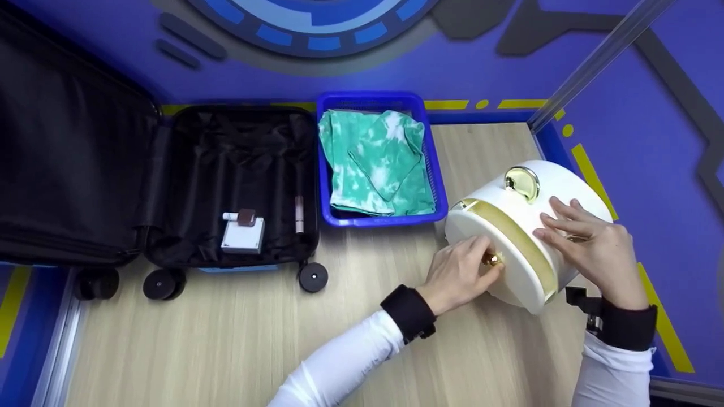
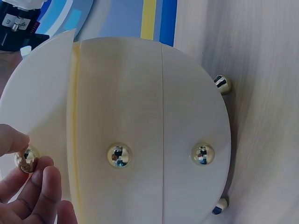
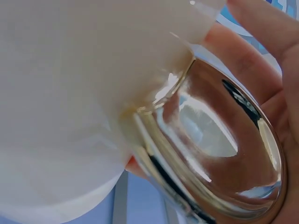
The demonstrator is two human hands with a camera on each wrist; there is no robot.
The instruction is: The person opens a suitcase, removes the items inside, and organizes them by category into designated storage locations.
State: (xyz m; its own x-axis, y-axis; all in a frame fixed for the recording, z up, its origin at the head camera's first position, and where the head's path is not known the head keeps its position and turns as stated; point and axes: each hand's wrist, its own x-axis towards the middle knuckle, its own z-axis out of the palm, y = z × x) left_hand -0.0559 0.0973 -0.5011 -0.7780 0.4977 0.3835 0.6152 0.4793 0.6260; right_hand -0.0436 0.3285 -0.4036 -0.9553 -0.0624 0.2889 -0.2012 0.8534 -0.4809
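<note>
A white, rounded storage box [image 1: 546, 175] with gold trim stands on the right of the table. Its leftmost front panel [image 2: 42, 93] in the left wrist view juts out from the others, leaving a gap edged in yellow. My left hand [image 1: 461, 271] pinches the gold knob [image 2: 28, 159] on that panel. Two more gold knobs, a middle one [image 2: 119, 155] and an outer one [image 2: 203, 154], sit on the other panels. My right hand [image 1: 602, 249] rests on the box with fairly straight fingers, its palm around a shiny gold disc [image 3: 219, 140]. Another gold disc [image 1: 523, 183] shows on top.
A blue basket [image 1: 384, 222] holds folded green-and-white tie-dye cloth. Left of it lies an open black suitcase [image 1: 186, 169] containing a small white box [image 1: 243, 236], a dark-capped item [image 1: 246, 217] and a slim pink tube [image 1: 299, 215]. A wall rises close behind the storage box.
</note>
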